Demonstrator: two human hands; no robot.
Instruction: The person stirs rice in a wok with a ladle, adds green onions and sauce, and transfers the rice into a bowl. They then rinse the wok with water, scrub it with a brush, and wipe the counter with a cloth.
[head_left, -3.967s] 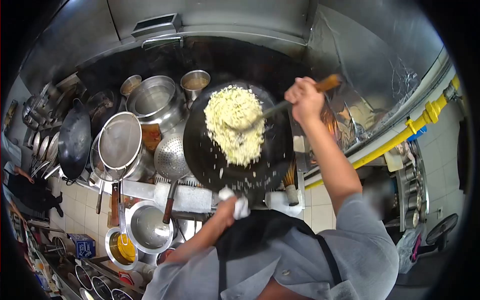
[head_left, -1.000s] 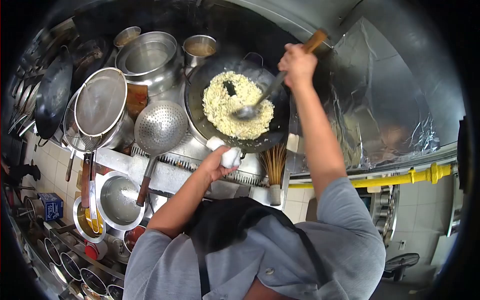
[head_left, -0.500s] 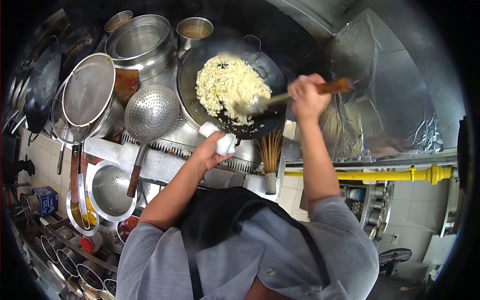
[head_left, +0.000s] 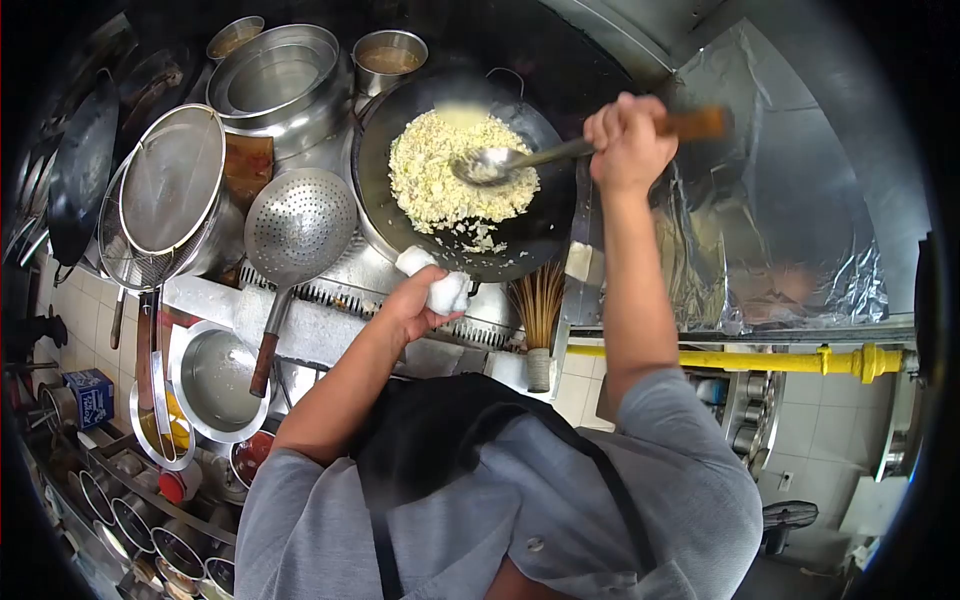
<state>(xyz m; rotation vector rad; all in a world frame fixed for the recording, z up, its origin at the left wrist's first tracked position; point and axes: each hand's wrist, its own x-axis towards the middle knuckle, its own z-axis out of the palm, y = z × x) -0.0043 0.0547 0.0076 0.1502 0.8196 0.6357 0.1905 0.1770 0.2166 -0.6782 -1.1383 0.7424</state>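
Note:
A dark wok (head_left: 545, 215) sits on the stove, filled with pale fried rice (head_left: 430, 165) that has small green bits in it. My right hand (head_left: 632, 140) is closed round the handle of a metal wok ladle (head_left: 486, 166), whose bowl rests over the middle of the rice. The wooden end of that handle is blurred. At the wok's near rim, my left hand (head_left: 420, 303) grips a folded white cloth (head_left: 448, 292). The cloth hides whatever part of the rim or handle lies beneath it.
A perforated strainer (head_left: 300, 225) and mesh sieve (head_left: 172, 180) lie to the left, near a pot of liquid (head_left: 220, 385). A bamboo brush (head_left: 538, 330) stands right of my left hand. Foil (head_left: 800, 220) covers the right wall; a yellow pipe (head_left: 740, 357) runs below.
The ladle's bowl has risen from the near side of the rice to its middle, and my right hand moved slightly up and right. The rice lies more spread out. My left hand stays put.

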